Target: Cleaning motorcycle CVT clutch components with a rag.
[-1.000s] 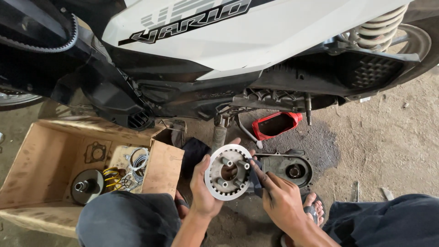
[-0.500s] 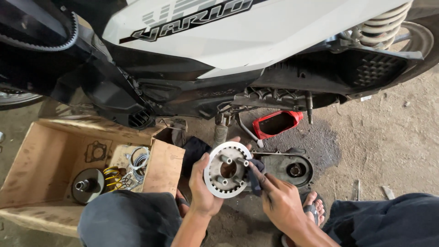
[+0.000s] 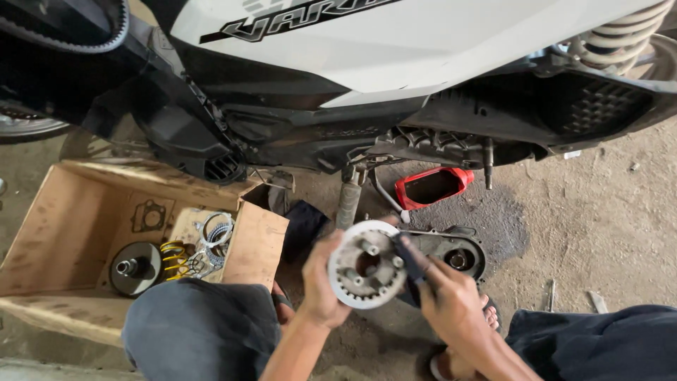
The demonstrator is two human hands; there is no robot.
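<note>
Left hand (image 3: 321, 282) grips toothed metal disc (image 3: 367, 264) by its rim; right hand (image 3: 451, 303) pinches dark cloth (image 3: 409, 257) against disc face.

Soft, even daylight is filling the scene, with no hard-edged shadows anywhere. Above the hands, the scooter's white side panel (image 3: 423, 49) is catching the brightest light, while the underside (image 3: 296, 134) beneath it is sinking into deep shadow. The toothed metal hub (image 3: 367, 267) between the left hand (image 3: 321, 286) and right hand (image 3: 451, 303) is showing sharp and glare-free. Focus is holding across the concrete floor (image 3: 599, 226), with slight softness toward the edges.
</note>
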